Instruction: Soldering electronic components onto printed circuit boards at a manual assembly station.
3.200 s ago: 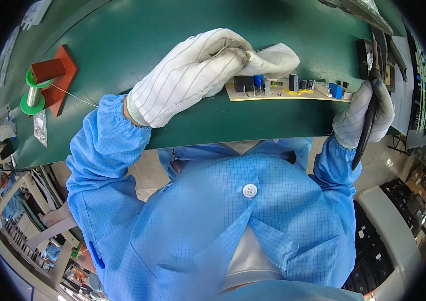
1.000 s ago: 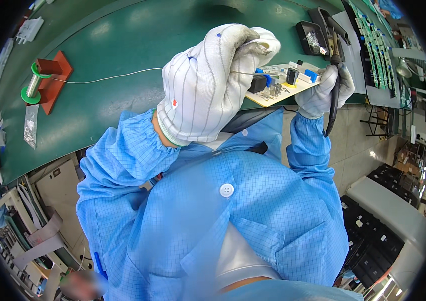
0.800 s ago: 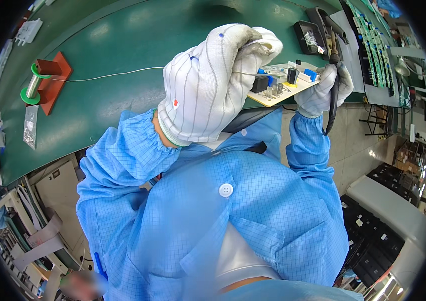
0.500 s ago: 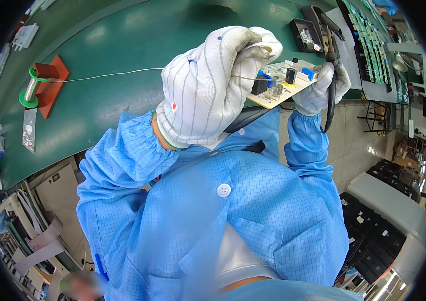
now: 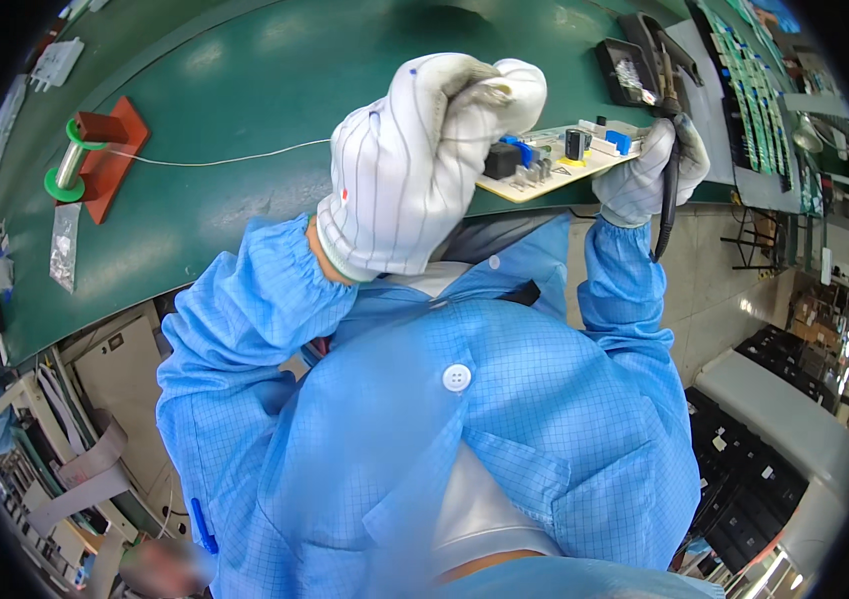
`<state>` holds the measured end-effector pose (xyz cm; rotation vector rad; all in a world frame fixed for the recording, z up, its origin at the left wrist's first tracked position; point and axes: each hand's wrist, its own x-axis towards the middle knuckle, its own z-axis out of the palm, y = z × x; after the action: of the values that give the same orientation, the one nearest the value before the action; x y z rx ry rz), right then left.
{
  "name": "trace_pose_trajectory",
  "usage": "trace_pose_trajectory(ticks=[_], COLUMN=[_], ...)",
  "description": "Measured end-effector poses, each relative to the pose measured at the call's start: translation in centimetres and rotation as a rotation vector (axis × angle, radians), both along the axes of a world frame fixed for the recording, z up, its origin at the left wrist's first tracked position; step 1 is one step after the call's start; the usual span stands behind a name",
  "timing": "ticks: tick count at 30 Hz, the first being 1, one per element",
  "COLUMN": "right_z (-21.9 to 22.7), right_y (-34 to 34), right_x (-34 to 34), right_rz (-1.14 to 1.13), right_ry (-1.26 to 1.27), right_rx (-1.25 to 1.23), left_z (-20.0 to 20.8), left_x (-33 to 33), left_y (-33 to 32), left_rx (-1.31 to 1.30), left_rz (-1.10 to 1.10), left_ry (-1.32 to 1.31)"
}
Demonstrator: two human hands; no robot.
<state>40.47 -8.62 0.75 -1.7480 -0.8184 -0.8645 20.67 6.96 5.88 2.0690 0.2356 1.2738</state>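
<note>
1. While the left hand (image 5: pixel 406 150) is clutching one wire (image 5: pixel 207 164) in curled fingers, the right hand (image 5: pixel 642 182) is grasping one soldering iron (image 5: pixel 669 188).
2. Just one circuit board (image 5: pixel 556 181) is sitting between the two, btw.

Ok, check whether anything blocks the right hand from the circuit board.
Nothing visible does: the right hand meets the circuit board at its right end. The soldering iron in that hand lies to the right of the board, not between them.
</note>
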Motion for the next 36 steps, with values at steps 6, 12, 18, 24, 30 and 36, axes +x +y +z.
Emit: trace_pose_trajectory(ticks=[6,12,18,24,30,36], right_z=[-1.4,-2.1,-1.2,-1.4,-1.0,-0.8], right_y=[3.0,3.2,2.9,3.5,3.2,3.2], right_x=[1.0,1.2,1.1,0.6,1.4,1.9], right_rz=[0.176,0.142,0.135,0.211,0.102,0.078], right_ry=[-0.09,-0.2,-0.257,-0.141,-0.309,-0.435], right_rx=[0.13,-0.008,-0.084,-0.041,-0.218,-0.225], left_z=[-4.9,-4.6,-3.6,-2.0,-4.8,-5.0], left_x=[-0.2,-1.5,-1.8,-1.6,-0.7,-0.3], left_y=[3.4,7.0,7.7,10.2,8.7,9.8], left_rx=[-0.175,-0.082,-0.182,0.265,0.167,0.148], left_rz=[-0.017,-0.093,-0.304,0.165,-0.019,0.183], left_ry=[0.129,0.348,0.462,0.376,0.521,0.276])
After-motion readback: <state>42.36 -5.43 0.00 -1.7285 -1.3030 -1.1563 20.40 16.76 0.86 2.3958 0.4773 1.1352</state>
